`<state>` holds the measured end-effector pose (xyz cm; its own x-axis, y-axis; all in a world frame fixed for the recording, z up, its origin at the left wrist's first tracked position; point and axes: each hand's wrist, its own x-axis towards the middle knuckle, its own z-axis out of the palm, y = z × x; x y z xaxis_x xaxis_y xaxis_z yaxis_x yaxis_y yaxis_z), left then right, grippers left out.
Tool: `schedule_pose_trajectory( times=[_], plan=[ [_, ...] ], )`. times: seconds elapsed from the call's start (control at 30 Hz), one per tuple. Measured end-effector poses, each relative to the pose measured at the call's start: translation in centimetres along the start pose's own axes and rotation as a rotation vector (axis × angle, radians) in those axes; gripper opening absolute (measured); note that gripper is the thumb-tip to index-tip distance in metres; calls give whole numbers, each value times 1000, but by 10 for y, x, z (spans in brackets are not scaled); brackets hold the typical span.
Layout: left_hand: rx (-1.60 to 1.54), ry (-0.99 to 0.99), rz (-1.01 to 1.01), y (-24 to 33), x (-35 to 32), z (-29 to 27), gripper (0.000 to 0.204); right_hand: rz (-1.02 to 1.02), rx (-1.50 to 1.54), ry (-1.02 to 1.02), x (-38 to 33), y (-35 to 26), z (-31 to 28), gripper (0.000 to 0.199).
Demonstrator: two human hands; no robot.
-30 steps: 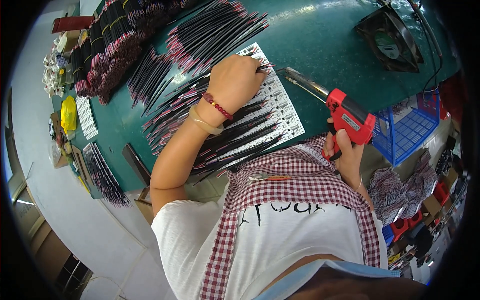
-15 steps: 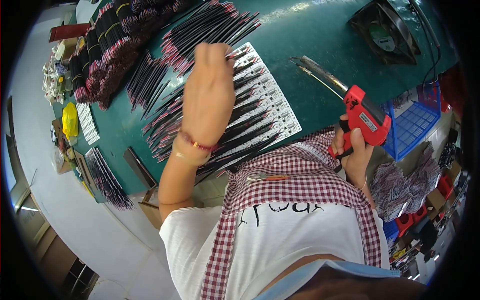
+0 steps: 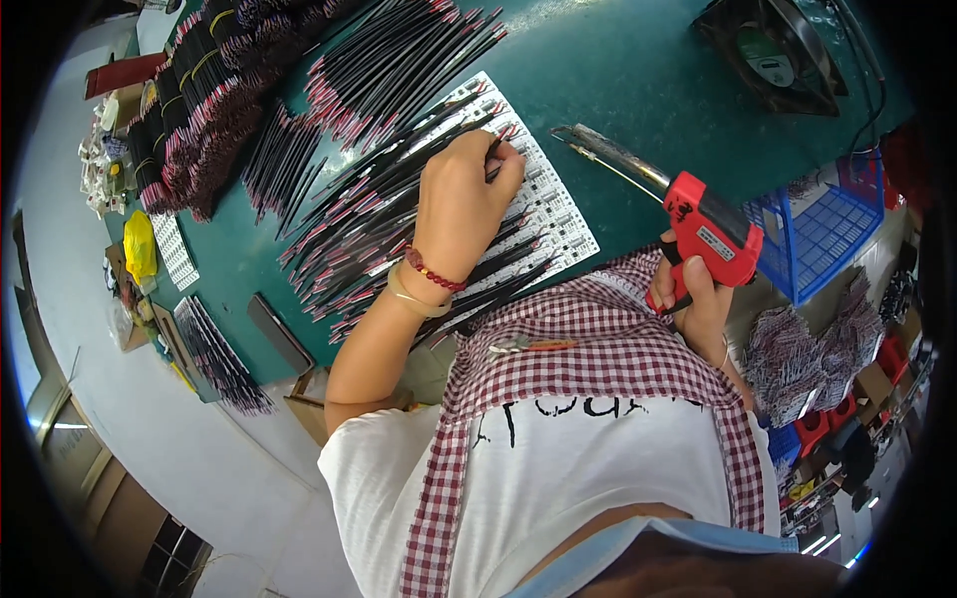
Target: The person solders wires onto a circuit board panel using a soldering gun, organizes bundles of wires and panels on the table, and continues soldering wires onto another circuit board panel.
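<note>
Left hand [image 3: 461, 204] pinched a black wire [image 3: 492, 149] against the white strip board [image 3: 558, 214] on the green counter [image 3: 638, 70]. Right hand [image 3: 698, 299], near right, closed its grip around a red soldering gun [image 3: 703, 224].

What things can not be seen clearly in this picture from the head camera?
- Left hand: its back faces the camera, so the fingers and what they pinch on the white strip board are hidden.
- Right hand: the red soldering gun covers its fingers.
- Black fan: cut off by the top edge.
- Small parts on the board: too small to tell.
- Blue basket: contents blurred near the rim.
</note>
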<state>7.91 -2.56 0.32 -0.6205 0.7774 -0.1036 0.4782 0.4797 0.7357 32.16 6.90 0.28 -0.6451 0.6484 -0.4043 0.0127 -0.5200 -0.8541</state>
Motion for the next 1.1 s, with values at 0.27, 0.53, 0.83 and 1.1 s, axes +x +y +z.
schedule_pose_trajectory(
  times=[0.27,0.53,0.83,1.1],
  plan=[
    [107,50,100,-4,-5,5,13,60,-20,-23,-1,3,-1,31],
    [368,49,70,2,-6,6,17,29,8,-36,0,2,-1,31],
    [347,41,71,2,-1,5,21,81,-48,-50,2,6,-2,30],
    [325,23,88,2,1,4,23,50,-128,-68,2,8,-6,24]
  ],
)
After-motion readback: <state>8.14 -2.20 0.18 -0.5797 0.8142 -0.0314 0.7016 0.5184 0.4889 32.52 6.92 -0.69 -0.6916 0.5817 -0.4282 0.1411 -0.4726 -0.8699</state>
